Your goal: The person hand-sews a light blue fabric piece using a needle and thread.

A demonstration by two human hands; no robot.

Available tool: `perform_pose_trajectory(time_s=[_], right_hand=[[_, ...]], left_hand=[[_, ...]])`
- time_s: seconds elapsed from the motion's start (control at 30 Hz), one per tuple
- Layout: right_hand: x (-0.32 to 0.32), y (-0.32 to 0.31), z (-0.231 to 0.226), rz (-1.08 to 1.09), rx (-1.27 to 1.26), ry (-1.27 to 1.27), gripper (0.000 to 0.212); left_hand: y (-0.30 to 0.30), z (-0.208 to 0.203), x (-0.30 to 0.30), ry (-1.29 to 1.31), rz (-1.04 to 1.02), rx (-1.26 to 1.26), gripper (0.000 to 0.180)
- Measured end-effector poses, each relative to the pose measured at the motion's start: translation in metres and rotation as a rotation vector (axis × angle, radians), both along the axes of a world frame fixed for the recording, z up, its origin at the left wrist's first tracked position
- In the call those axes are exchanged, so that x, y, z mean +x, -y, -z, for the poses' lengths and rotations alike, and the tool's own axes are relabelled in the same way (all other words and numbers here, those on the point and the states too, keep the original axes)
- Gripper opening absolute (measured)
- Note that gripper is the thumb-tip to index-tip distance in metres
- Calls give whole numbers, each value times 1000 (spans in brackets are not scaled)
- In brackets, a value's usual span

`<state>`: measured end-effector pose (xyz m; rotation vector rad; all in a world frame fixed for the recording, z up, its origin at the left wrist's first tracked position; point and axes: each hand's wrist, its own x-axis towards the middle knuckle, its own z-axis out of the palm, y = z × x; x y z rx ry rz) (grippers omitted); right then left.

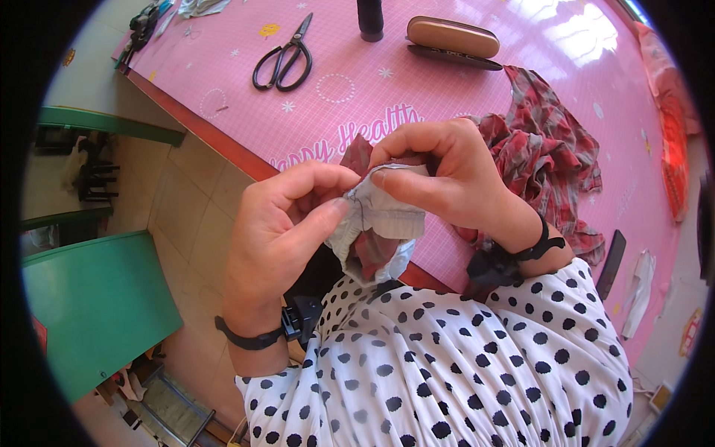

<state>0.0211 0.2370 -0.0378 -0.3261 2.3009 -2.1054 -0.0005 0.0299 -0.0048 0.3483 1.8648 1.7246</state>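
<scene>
Between my two hands is a piece of pale grey cloth with red plaid fabric showing at its top and through a gap lower down. My left hand pinches its left edge between thumb and forefinger. With thumb and bent fingers, my right hand grips the upper edge. The two pinches lie close together along a seam. Whether a needle is between the fingers cannot be made out. A crumpled red and grey plaid cloth lies on the table beyond my right hand.
The pink patterned table holds black-handled scissors, a dark cylinder and a brown glasses case. A dark flat bar and a white strip lie at the right. A green tabletop stands lower left.
</scene>
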Motion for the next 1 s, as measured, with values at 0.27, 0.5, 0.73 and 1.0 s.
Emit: perform_pose_trajectory(time_s=[0.27, 0.5, 0.73, 1.0], right_hand=[[-3, -5, -3, -171, -132, 166, 18], [-5, -6, 1, -188, -150, 202, 19], [-6, -4, 4, -193, -177, 200, 19], [-6, -4, 8, -177, -169, 191, 18]], left_hand=[[3, 0, -4, 67, 67, 44, 17], [4, 4, -5, 64, 53, 60, 17], [5, 3, -5, 65, 58, 43, 17], [4, 4, -7, 52, 43, 10, 15]])
